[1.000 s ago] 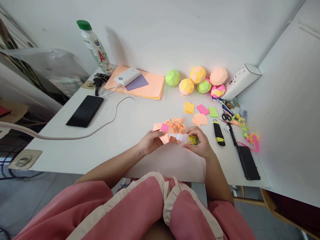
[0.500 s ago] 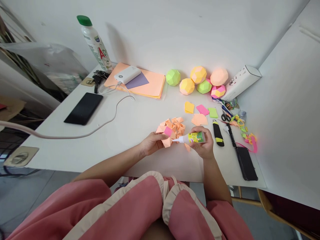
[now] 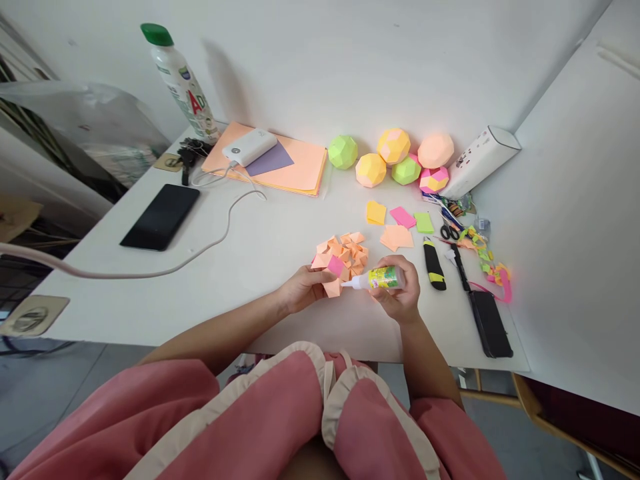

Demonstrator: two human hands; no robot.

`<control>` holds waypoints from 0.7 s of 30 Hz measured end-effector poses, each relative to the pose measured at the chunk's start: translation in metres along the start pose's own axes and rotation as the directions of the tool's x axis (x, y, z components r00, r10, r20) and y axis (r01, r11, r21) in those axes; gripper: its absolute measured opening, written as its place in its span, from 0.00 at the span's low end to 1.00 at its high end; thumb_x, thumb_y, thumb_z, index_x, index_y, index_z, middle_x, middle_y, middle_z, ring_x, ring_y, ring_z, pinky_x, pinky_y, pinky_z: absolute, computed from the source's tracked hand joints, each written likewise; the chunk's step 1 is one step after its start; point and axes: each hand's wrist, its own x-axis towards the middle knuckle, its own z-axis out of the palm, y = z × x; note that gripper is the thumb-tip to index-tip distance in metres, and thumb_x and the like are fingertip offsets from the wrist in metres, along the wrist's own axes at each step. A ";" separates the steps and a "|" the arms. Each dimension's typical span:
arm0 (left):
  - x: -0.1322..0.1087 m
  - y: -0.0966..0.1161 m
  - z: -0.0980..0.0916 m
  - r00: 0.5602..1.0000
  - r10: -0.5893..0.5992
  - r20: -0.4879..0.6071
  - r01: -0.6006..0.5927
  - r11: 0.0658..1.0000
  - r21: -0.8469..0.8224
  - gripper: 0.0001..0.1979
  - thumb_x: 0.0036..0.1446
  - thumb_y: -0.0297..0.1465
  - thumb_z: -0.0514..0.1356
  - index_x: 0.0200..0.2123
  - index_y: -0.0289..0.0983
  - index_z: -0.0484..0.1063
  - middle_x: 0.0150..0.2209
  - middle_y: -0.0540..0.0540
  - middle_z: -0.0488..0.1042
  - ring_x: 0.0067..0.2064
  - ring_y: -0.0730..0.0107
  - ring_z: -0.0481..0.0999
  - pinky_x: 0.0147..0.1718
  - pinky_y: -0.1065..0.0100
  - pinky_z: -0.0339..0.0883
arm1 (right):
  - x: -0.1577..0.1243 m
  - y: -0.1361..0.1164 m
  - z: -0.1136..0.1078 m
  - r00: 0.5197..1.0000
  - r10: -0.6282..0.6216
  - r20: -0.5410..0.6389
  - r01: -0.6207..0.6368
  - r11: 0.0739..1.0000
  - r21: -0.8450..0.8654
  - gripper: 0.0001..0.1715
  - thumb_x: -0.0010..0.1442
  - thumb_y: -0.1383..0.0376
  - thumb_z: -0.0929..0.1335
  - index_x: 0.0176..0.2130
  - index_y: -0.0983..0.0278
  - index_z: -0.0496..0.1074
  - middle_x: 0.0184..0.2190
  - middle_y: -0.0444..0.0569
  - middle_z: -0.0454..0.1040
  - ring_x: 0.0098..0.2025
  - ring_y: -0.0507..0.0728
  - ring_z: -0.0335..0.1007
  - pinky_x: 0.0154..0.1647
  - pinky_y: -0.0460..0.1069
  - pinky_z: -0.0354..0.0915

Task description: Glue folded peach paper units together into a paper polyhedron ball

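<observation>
My left hand (image 3: 301,288) pinches a small folded paper piece (image 3: 334,275), orange with a pink face, just above the white table (image 3: 260,247). My right hand (image 3: 400,293) is wrapped round a small glue bottle (image 3: 384,277) with a green and yellow label. Its white nozzle points left and touches the paper piece. Right behind my hands lies a heap of orange folded paper units (image 3: 347,248).
Several paper balls (image 3: 395,157) line the wall, with small coloured paper squares (image 3: 403,220) in front. A cutter (image 3: 433,263), scissors (image 3: 451,232), paper scraps and a black case (image 3: 490,323) lie right. A phone (image 3: 161,217), power bank (image 3: 249,147), cable and bottle (image 3: 181,83) sit left.
The glue bottle has turned to lie level, with its label up and its nozzle brought onto the paper piece. Both hands have stayed in about the same spot.
</observation>
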 end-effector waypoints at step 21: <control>-0.001 0.000 0.001 0.999 -0.013 -0.030 0.013 1.000 -0.012 0.16 0.42 0.26 0.67 0.38 0.30 0.76 0.35 0.40 0.80 0.36 0.59 0.77 0.39 0.60 0.68 | -0.001 0.000 -0.002 0.999 -0.035 0.025 0.035 0.999 0.003 0.24 0.50 0.52 0.73 0.43 0.59 0.67 0.33 0.48 0.68 0.32 0.56 0.65 0.31 0.51 0.64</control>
